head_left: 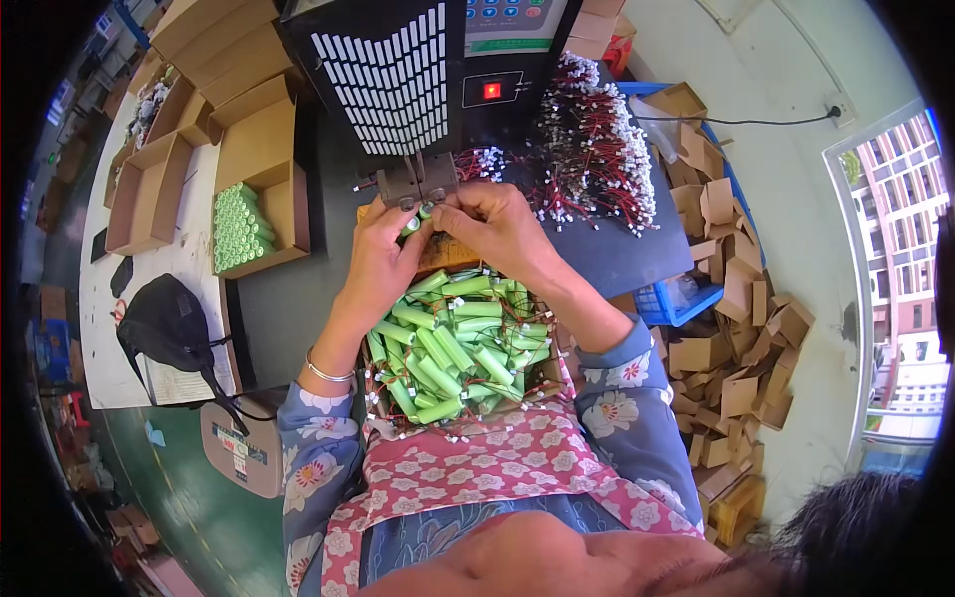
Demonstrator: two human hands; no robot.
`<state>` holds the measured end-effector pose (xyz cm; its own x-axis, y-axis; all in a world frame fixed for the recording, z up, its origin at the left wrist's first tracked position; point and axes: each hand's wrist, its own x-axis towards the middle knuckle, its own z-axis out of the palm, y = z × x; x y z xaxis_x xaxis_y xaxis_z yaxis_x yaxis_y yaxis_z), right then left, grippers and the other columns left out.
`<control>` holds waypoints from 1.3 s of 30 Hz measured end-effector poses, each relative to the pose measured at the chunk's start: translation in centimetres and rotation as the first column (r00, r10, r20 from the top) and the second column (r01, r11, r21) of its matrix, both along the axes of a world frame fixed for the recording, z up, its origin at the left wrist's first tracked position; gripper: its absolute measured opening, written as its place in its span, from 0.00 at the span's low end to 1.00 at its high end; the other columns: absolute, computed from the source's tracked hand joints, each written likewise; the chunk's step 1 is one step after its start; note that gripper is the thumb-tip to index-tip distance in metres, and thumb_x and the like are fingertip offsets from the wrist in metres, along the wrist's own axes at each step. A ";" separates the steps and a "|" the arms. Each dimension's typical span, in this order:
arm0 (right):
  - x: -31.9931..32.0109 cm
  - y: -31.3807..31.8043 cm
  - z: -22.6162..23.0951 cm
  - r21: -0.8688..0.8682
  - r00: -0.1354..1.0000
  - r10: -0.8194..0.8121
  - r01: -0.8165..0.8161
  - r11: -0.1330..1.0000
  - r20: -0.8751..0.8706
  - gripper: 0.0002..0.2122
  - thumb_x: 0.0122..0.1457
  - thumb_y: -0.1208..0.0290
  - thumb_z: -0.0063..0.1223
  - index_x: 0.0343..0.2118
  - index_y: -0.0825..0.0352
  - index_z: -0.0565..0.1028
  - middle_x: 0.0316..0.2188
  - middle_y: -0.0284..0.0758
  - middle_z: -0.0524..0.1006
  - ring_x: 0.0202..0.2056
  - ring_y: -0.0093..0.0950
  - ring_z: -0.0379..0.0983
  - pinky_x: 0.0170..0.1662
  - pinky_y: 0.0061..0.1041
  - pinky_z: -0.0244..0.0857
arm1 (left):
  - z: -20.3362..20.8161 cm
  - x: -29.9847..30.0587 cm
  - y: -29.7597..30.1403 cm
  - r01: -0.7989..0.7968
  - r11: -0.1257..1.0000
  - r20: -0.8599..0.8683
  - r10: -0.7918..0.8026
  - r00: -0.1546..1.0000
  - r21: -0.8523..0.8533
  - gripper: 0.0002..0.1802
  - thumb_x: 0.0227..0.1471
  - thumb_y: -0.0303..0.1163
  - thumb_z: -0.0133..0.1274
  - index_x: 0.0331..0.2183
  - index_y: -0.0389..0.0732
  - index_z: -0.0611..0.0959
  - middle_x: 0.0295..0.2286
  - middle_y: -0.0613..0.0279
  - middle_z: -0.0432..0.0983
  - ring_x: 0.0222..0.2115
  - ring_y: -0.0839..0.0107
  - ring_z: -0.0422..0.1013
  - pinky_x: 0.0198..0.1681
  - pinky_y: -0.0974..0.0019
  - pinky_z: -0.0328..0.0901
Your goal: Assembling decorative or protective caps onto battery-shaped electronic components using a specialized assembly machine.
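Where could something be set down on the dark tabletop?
Left: bare tabletop between the brown cardboard box of green cylinders and left forearm. Right: between the heap of red-wired white connectors and right forearm. Crowded: by the black machine, around left hand and right hand.

Two hands here, left hand and right hand, with at least one green cell between them. One black machine at the surface's far edge, one big wire heap toward the right corner, one carton of cells by the left edge. Loose wired cells past the near edge — dozens, can't count them all.
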<state>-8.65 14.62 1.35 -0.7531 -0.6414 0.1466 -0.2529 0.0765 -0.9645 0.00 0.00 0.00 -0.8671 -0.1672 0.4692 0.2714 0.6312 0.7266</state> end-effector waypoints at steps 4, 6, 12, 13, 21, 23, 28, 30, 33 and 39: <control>0.1 -0.4 0.4 0.012 0.998 -0.008 0.009 1.000 -0.065 0.07 0.52 0.74 0.53 0.23 0.74 0.74 0.12 0.33 0.68 0.17 0.16 0.59 0.20 0.22 0.56 | 0.1 -0.2 0.0 0.000 1.000 -0.060 0.001 0.998 0.006 0.13 0.44 0.20 0.55 0.37 0.33 0.79 0.33 0.49 0.76 0.33 0.57 0.71 0.37 0.64 0.64; 0.2 -0.6 0.3 -0.023 0.999 -0.014 0.013 1.000 -0.036 0.08 0.52 0.74 0.52 0.23 0.74 0.74 0.12 0.34 0.68 0.17 0.16 0.58 0.20 0.23 0.55 | 0.2 -0.4 0.0 0.006 1.000 -0.069 -0.004 0.998 0.023 0.13 0.44 0.20 0.55 0.37 0.32 0.79 0.33 0.49 0.76 0.33 0.57 0.71 0.37 0.64 0.64; -0.3 0.0 0.3 -0.010 0.998 -0.009 0.009 1.000 -0.070 0.08 0.52 0.73 0.52 0.24 0.74 0.74 0.13 0.36 0.70 0.17 0.17 0.61 0.22 0.24 0.58 | 0.1 -0.5 0.2 0.011 1.000 -0.069 -0.010 0.998 0.014 0.14 0.46 0.20 0.54 0.39 0.33 0.78 0.33 0.49 0.75 0.34 0.57 0.72 0.38 0.65 0.64; -0.5 0.3 0.9 0.075 0.992 0.025 -0.016 0.997 -0.120 0.07 0.52 0.72 0.52 0.26 0.73 0.75 0.15 0.39 0.72 0.17 0.22 0.65 0.22 0.26 0.60 | 0.0 -0.6 0.0 0.028 0.999 -0.081 -0.027 0.996 0.018 0.14 0.46 0.20 0.54 0.39 0.34 0.78 0.33 0.49 0.75 0.34 0.57 0.72 0.37 0.65 0.64; 1.4 4.9 3.4 0.414 0.793 0.250 0.003 0.910 -0.555 0.19 0.49 0.81 0.50 0.48 0.68 0.68 0.28 0.47 0.75 0.31 0.45 0.73 0.33 0.37 0.68 | 1.3 1.4 -0.2 -0.072 0.990 0.022 0.075 0.997 -0.122 0.07 0.48 0.23 0.55 0.33 0.35 0.78 0.26 0.54 0.74 0.29 0.68 0.70 0.31 0.68 0.62; 2.5 5.2 2.3 0.414 0.854 0.251 -0.046 0.909 -0.456 0.18 0.51 0.80 0.51 0.47 0.67 0.68 0.28 0.46 0.75 0.31 0.47 0.73 0.32 0.39 0.68 | 1.7 2.0 -0.3 -0.113 0.989 0.251 0.087 0.964 0.091 0.06 0.48 0.23 0.55 0.31 0.35 0.75 0.26 0.55 0.73 0.24 0.66 0.70 0.28 0.68 0.63; 2.8 3.6 0.9 0.081 0.817 0.041 0.007 0.997 -0.576 0.09 0.54 0.81 0.48 0.38 0.69 0.67 0.22 0.43 0.72 0.25 0.44 0.72 0.25 0.38 0.64 | 1.4 1.4 -0.5 -0.121 0.910 0.096 0.091 0.991 0.396 0.09 0.50 0.25 0.55 0.34 0.35 0.73 0.24 0.65 0.72 0.23 0.81 0.65 0.27 0.75 0.61; 2.8 3.4 1.7 -0.017 0.789 -0.022 0.015 1.000 -0.613 0.07 0.55 0.80 0.49 0.36 0.68 0.68 0.21 0.41 0.71 0.23 0.42 0.72 0.25 0.35 0.64 | 1.5 0.9 -0.4 -0.138 0.868 0.054 0.128 0.990 0.476 0.09 0.49 0.25 0.55 0.35 0.35 0.75 0.25 0.65 0.72 0.24 0.83 0.64 0.27 0.76 0.61; 3.2 3.6 2.4 -0.009 0.979 0.143 -0.146 0.989 -0.147 0.03 0.55 0.78 0.50 0.32 0.70 0.70 0.18 0.36 0.69 0.19 0.27 0.67 0.24 0.27 0.61 | 1.9 0.6 -0.2 -0.179 0.969 0.269 0.129 0.954 0.171 0.07 0.47 0.25 0.57 0.33 0.36 0.79 0.27 0.59 0.74 0.24 0.79 0.67 0.27 0.74 0.61; 1.3 1.8 0.9 0.018 0.998 0.059 -0.060 0.998 0.027 0.05 0.54 0.76 0.51 0.27 0.73 0.73 0.14 0.30 0.64 0.19 0.13 0.58 0.21 0.20 0.52 | 0.3 -0.4 0.5 -0.110 0.987 -0.040 0.106 0.994 -0.115 0.12 0.44 0.25 0.59 0.35 0.35 0.81 0.33 0.51 0.77 0.35 0.56 0.74 0.38 0.63 0.66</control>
<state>-7.34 16.45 2.23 -0.7170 -0.6875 0.1151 -0.2322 0.0799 -0.9694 -0.36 0.48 0.27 -0.8305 -0.2015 0.5192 0.2198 0.7379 0.6381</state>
